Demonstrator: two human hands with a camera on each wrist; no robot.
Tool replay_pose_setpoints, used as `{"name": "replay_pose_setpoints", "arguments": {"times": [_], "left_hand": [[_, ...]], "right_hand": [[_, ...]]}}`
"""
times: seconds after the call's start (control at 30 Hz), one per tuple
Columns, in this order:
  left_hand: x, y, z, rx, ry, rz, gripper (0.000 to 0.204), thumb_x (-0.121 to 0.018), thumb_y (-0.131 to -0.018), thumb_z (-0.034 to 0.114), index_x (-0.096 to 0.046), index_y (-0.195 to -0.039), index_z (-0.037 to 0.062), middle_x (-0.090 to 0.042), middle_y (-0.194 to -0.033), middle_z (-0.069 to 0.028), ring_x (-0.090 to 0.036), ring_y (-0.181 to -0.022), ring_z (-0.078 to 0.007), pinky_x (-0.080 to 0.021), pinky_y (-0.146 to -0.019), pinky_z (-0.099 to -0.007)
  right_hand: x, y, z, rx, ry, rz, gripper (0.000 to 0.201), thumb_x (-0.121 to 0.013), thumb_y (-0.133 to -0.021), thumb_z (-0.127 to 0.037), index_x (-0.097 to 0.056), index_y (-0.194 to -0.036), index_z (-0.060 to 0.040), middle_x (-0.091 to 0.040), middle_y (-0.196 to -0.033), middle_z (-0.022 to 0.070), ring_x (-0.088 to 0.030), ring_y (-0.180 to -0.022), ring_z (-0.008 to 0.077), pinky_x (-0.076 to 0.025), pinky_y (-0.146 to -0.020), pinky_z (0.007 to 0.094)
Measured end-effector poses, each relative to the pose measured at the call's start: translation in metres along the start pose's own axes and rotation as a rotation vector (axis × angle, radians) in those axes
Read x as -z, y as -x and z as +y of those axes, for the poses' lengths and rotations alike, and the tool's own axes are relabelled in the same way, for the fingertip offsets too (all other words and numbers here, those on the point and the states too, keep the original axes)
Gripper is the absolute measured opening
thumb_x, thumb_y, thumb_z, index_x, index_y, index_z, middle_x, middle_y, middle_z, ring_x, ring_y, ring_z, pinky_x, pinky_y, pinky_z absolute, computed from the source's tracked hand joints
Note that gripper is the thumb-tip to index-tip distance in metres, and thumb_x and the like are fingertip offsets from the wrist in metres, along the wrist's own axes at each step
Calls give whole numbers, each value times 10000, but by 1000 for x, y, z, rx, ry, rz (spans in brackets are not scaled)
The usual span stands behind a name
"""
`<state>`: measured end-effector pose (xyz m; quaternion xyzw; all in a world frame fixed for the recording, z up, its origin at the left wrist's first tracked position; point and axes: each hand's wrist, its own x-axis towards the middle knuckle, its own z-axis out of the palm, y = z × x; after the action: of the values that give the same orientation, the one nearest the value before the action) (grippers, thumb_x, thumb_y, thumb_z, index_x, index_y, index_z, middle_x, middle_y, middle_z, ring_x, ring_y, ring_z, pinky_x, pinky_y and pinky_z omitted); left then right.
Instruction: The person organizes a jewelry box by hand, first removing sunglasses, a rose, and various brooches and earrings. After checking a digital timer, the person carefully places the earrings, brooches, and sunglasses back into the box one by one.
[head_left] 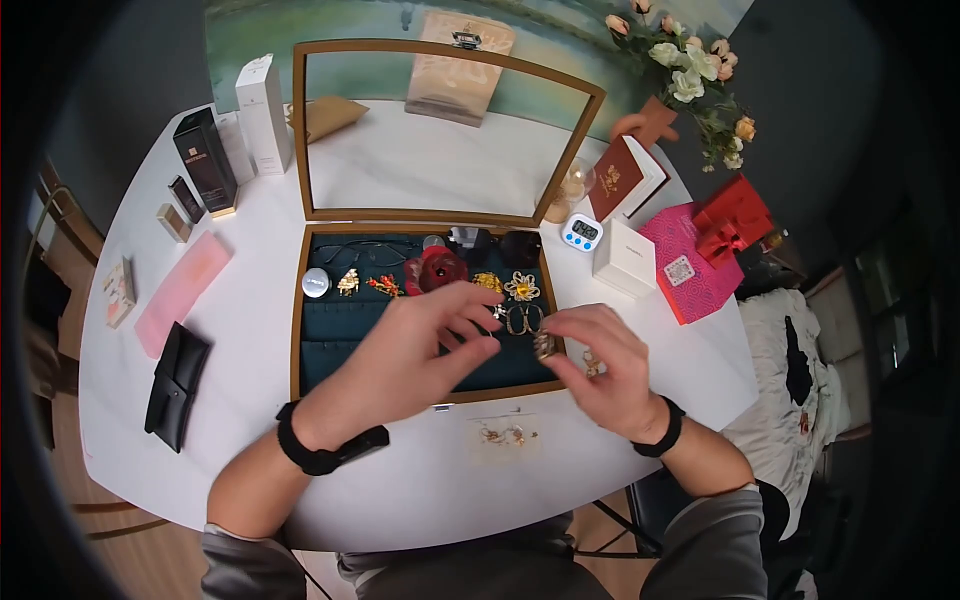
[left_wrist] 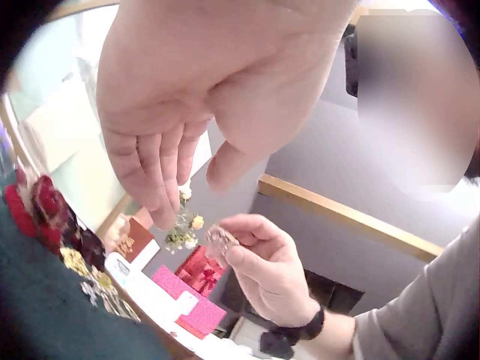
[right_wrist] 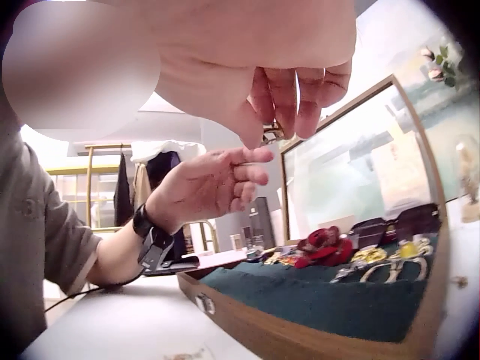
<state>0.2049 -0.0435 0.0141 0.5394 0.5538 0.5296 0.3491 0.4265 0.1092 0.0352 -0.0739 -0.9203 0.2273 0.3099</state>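
Observation:
My right hand (head_left: 608, 370) pinches a small ornate metallic piece of jewelry (head_left: 544, 345) between thumb and fingers, over the right front of the jewelry box. Its exact kind I cannot tell. The left hand (head_left: 400, 340) hovers over the box's middle, fingers loosely bent, palm facing the right hand and holding nothing. Below them the wooden jewelry box (head_left: 297, 335) has its glass lid (head_left: 299, 140) raised. On its dark green lining lie a dark red flower (head_left: 438, 270), a gold brooch (head_left: 486, 282), a flower brooch with a yellow stone (head_left: 522, 287) and hoop earrings (head_left: 523, 320).
Eyeglasses (head_left: 365, 250) and sunglasses (head_left: 520, 245) lie along the box's back. A clear packet of small jewelry (head_left: 505, 436) lies before it. Right of it stand a timer (head_left: 581, 232) and a white box (head_left: 625, 258); a black case (head_left: 178, 388) lies left.

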Motion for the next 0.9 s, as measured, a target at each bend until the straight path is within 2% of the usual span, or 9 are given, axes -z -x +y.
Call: {"name": "replay_pose_setpoints", "arguments": {"times": [0.2, 0.4, 0.47, 0.57, 0.63, 0.7, 0.77, 0.83, 0.9], "left_hand": [[-7, 1, -3, 73, 378, -55, 434, -712, -1015, -72, -625, -1439, -35, -771, -1189, -87, -723, -1063, -106, -596, -938, -272], [6, -1, 0, 70, 164, 32, 402, -797, -954, -66, -689, -1341, -52, -791, -1043, -67, -736, -935, -77, -612, -863, -254], [8, 1, 5, 35, 24, 96, 334, -871, -912, 10, -722, -1199, -73, -755, -867, -51, -662, -765, -53, -579, -722, -251], [12, 0, 7, 89, -99, 61, 327, -869, -904, -23, -742, -1205, -33, -804, -996, -51, -730, -862, -58, -604, -783, -236], [10, -1, 2, 103, -79, 68, 314, -875, -900, -16, -743, -1185, -36, -804, -972, -45, -731, -857, -58, -601, -777, -234], [8, -2, -1, 116, -60, 77, 302, -881, -896, -9, -745, -1165, -38, -804, -948, -38, -732, -852, -58, -598, -772, -232], [4, -3, -2, 51, 112, 158, 245, -878, -908, 1, -741, -1107, -42, -802, -913, -48, -737, -841, -60, -596, -760, -231], [5, -4, 2, 96, 69, 173, 209, -867, -923, 5, -733, -1075, -44, -802, -909, -57, -741, -840, -65, -599, -758, -232], [6, -5, 1, 143, 27, 187, 177, -856, -938, 9, -725, -1044, -45, -803, -906, -66, -745, -840, -69, -601, -757, -233]], "right_hand": [[-39, -18, -8, 177, -89, 48, 397, -873, -791, 41, -727, -1158, 6, -758, -1128, 149, -726, -1018, 348, -577, -901, 433], [-46, -27, -18, 118, -84, 30, 469, -847, -819, 49, -704, -1264, 13, -751, -1177, 165, -718, -1051, 363, -573, -932, 435], [-45, -29, -18, 141, -64, 5, 477, -834, -830, 54, -698, -1285, 16, -749, -1186, 168, -718, -1049, 365, -573, -930, 436], [-46, -28, -17, 160, -50, -25, 485, -812, -848, 61, -689, -1316, 22, -745, -1182, 173, -718, -1042, 365, -575, -924, 438], [-47, -27, -18, 156, -56, -29, 485, -802, -855, 63, -686, -1324, 26, -744, -1170, 175, -718, -1037, 364, -576, -920, 438], [-50, -27, -21, 23, -140, -12, 487, -827, -851, 36, -694, -1318, 0, -748, -1124, 160, -723, -1010, 350, -574, -916, 425], [-51, -30, -22, 13, -129, 7, 461, -851, -837, 15, -710, -1275, -17, -751, -1089, 147, -719, -974, 344, -567, -881, 418], [-50, -36, -19, -4, -118, 28, 436, -876, -823, -7, -727, -1232, -34, -753, -1054, 133, -715, -938, 337, -559, -846, 411], [-47, -45, -13, 138, 3, 35, 330, -906, -811, -83, -740, -1096, -63, -742, -967, 96, -692, -858, 316, -510, -771, 402]]}}
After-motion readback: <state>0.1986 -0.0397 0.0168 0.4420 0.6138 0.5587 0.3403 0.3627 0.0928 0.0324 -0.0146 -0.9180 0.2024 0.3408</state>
